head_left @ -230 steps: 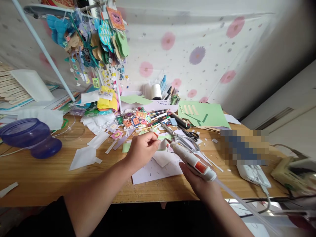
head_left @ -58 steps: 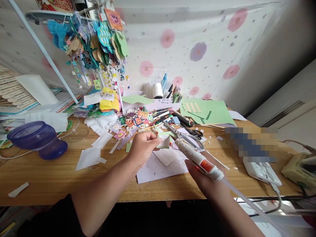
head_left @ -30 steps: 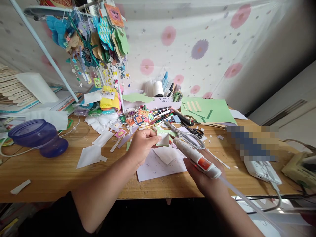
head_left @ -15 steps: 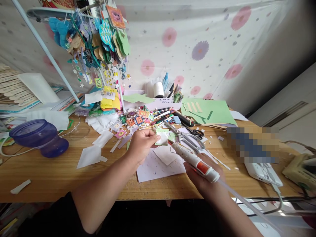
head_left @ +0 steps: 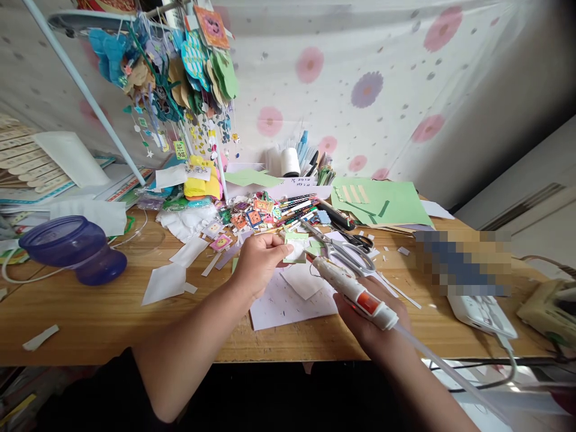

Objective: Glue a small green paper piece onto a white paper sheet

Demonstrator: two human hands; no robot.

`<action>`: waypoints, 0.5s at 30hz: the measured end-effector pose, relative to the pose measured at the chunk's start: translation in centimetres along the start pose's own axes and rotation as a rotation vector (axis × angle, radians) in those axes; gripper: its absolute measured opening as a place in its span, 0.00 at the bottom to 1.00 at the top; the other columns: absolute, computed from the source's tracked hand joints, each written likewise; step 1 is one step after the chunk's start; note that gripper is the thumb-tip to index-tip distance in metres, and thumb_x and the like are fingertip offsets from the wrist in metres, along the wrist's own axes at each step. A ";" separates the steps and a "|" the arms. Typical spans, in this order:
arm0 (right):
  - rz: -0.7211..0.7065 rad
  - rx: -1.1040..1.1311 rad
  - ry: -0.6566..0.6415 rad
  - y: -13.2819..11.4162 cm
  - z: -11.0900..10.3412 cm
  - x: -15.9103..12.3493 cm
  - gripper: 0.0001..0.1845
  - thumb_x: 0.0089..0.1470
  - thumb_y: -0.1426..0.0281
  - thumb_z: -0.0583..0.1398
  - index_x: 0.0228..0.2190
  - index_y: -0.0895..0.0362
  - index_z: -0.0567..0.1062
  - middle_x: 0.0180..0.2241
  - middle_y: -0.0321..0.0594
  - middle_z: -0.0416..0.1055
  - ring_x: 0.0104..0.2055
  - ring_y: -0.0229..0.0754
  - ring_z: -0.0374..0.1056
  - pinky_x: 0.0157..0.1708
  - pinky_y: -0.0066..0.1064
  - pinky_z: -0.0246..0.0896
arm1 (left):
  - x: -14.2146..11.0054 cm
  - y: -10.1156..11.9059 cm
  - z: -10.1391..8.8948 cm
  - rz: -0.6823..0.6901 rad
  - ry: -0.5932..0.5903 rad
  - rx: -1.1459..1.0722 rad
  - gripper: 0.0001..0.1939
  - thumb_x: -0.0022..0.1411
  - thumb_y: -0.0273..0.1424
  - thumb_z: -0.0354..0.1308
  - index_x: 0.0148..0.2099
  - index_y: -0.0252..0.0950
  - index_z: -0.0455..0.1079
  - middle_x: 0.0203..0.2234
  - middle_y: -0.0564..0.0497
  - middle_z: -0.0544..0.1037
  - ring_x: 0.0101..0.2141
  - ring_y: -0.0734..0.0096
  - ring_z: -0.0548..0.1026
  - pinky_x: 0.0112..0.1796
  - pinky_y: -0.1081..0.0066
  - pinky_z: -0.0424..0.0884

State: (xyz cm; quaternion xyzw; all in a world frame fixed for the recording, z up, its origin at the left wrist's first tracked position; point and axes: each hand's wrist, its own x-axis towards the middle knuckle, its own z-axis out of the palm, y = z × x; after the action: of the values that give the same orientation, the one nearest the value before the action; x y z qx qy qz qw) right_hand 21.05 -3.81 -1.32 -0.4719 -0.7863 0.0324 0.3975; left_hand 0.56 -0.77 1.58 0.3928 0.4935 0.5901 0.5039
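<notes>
Glue gun (head_left: 355, 291), box (head_left: 315, 192) with apparent numerals (head_left: 302, 182)

One camera that I can note, on the person's head: faces forward, tipped down over the wooden desk (head_left: 216, 343). Left hand (head_left: 257, 259) and right hand (head_left: 369, 336) close, mid-frame; flowered sheet (head_left: 333, 54) behind, desk's near edge low.

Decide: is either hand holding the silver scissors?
No: the silver scissors lie beyond the glue gun, which the right hand holds, while the left hand pinches a green-edged paper.
</notes>
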 end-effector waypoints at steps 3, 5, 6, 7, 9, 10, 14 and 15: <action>-0.054 -0.037 -0.035 0.3 -0.1 0.0 0.14 0.53 0.70 0.58 0.20 0.51 0.60 0.19 0.32 0.62 0.23 0.40 0.61 0.22 0.32 0.56 | 0.0 0.1 -0.1 -0.008 -0.007 -0.008 0.13 0.41 0.34 0.66 0.20 0.33 0.66 0.18 0.56 0.68 0.23 0.75 0.69 0.27 0.71 0.71; -0.075 -0.040 -0.047 0.4 -0.2 0.0 0.13 0.53 0.70 0.58 0.20 0.52 0.61 0.19 0.32 0.62 0.22 0.39 0.61 0.22 0.31 0.56 | 0.1 0.1 -0.1 -0.012 -0.001 -0.011 0.13 0.41 0.34 0.67 0.20 0.33 0.66 0.18 0.55 0.69 0.23 0.74 0.70 0.27 0.71 0.72; -0.077 -0.034 -0.047 0.5 -0.2 -0.1 0.12 0.53 0.71 0.58 0.21 0.52 0.62 0.19 0.32 0.62 0.22 0.39 0.60 0.22 0.31 0.57 | 0.1 0.1 -0.1 -0.012 0.003 -0.011 0.13 0.41 0.34 0.67 0.21 0.33 0.66 0.18 0.55 0.69 0.24 0.74 0.71 0.27 0.71 0.72; -0.074 -0.028 -0.046 0.5 -0.3 -0.2 0.11 0.53 0.71 0.58 0.21 0.52 0.63 0.19 0.32 0.63 0.22 0.39 0.61 0.22 0.31 0.57 | 0.2 0.1 -0.1 -0.012 0.006 -0.010 0.13 0.41 0.34 0.67 0.21 0.34 0.66 0.19 0.55 0.69 0.24 0.73 0.71 0.27 0.70 0.73; -0.065 -0.023 -0.040 0.4 -0.4 -0.3 0.11 0.53 0.71 0.58 0.21 0.52 0.64 0.19 0.32 0.63 0.22 0.39 0.61 0.23 0.32 0.57 | 0.2 0.1 -0.2 -0.009 0.011 -0.003 0.13 0.41 0.34 0.67 0.21 0.34 0.66 0.19 0.55 0.69 0.24 0.73 0.71 0.27 0.70 0.73; -0.065 -0.018 -0.037 0.4 -0.4 -0.3 0.11 0.53 0.71 0.58 0.21 0.52 0.64 0.19 0.32 0.62 0.22 0.39 0.61 0.23 0.32 0.57 | 0.2 0.0 -0.2 -0.007 0.012 0.000 0.13 0.41 0.34 0.66 0.21 0.34 0.66 0.19 0.55 0.69 0.24 0.73 0.71 0.27 0.70 0.73; -0.084 0.002 -0.044 0.2 -0.6 -0.1 0.13 0.53 0.70 0.59 0.20 0.52 0.62 0.19 0.32 0.61 0.23 0.39 0.62 0.23 0.31 0.57 | 0.2 0.0 -0.2 -0.003 0.018 0.002 0.13 0.41 0.34 0.67 0.20 0.34 0.66 0.19 0.55 0.69 0.24 0.73 0.70 0.27 0.69 0.73; -0.080 0.005 -0.050 0.1 -0.6 0.0 0.14 0.54 0.70 0.58 0.20 0.52 0.62 0.19 0.32 0.61 0.23 0.39 0.62 0.23 0.31 0.57 | 0.2 0.0 -0.2 -0.004 0.018 -0.001 0.13 0.41 0.35 0.67 0.20 0.34 0.66 0.19 0.55 0.69 0.24 0.73 0.70 0.27 0.69 0.73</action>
State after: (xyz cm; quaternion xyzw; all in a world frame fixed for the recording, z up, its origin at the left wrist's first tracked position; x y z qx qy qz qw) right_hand 21.51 -3.98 -0.98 -0.4383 -0.8140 0.0304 0.3801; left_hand 0.31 -0.65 1.54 0.3861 0.4985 0.5930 0.5009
